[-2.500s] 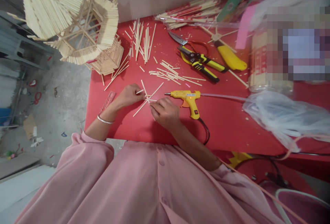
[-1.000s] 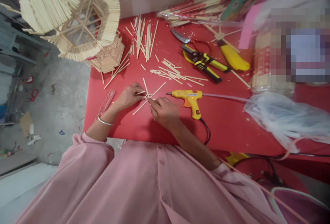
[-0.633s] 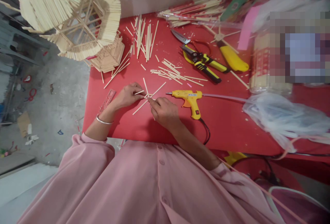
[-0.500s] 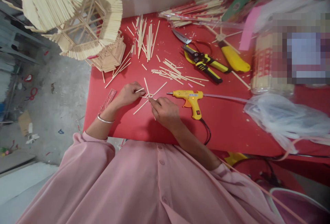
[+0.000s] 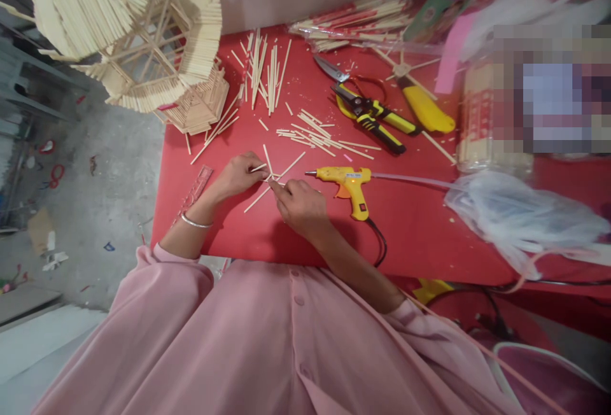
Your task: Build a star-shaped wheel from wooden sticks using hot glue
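Crossed sticks (image 5: 275, 175) lie on the red worktop (image 5: 420, 224) near its front edge. Left hand (image 5: 236, 176) and right hand (image 5: 298, 205) both pinch them at the crossing. Only a few are joined. Glue gun (image 5: 346, 179) lies unheld beside; loose sticks (image 5: 310, 135) lie unused behind.

One glue gun (image 5: 347, 181), perhaps fifty sticks (image 5: 291, 165)
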`<state>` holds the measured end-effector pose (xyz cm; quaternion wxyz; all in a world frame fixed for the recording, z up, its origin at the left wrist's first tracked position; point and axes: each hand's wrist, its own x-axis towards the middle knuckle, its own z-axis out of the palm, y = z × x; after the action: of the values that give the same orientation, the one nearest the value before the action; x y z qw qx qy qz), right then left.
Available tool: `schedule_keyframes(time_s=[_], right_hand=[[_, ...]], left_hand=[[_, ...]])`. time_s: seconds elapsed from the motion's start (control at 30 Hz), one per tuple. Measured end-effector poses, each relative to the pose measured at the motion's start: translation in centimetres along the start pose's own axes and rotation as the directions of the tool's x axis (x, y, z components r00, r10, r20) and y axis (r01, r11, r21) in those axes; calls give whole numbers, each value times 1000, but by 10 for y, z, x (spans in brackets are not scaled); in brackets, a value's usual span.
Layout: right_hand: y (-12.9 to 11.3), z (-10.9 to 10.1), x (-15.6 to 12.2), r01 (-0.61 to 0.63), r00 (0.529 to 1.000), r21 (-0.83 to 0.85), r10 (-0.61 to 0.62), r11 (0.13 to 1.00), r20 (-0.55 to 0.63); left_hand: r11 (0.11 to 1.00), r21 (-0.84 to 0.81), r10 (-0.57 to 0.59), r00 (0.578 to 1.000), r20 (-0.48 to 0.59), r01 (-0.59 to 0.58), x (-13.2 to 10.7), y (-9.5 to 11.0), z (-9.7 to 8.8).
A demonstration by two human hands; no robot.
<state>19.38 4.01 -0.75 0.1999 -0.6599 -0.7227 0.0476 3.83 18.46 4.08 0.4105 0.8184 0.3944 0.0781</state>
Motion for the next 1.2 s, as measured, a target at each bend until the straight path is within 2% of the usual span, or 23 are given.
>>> schedule_keyframes(time_s=[0.23,0.5,0.8,1.0,1.2], right_hand=[[-5,6,-1,-39,999,-21,39,999,-25],[-4,7,-2,17,992,-167,-37,986,-119],[-5,-2,-3,18,997,-133,-28,991,-75],[-6,-11,-3,26,1000,-192,-24,981,17],[-6,-13,-4,31,999,-193,-30,981,13]], left_hand=[[1000,-9,7,1000,-6,-7,1,0,2],[1000,13,0,1000,-4,0,1,3,4],[1000,31,-2,1000,-23,2,-1,-5,8],[998,51,-30,999,-10,31,2,0,7],[996,75,-40,999,-18,41,4,4,8]])
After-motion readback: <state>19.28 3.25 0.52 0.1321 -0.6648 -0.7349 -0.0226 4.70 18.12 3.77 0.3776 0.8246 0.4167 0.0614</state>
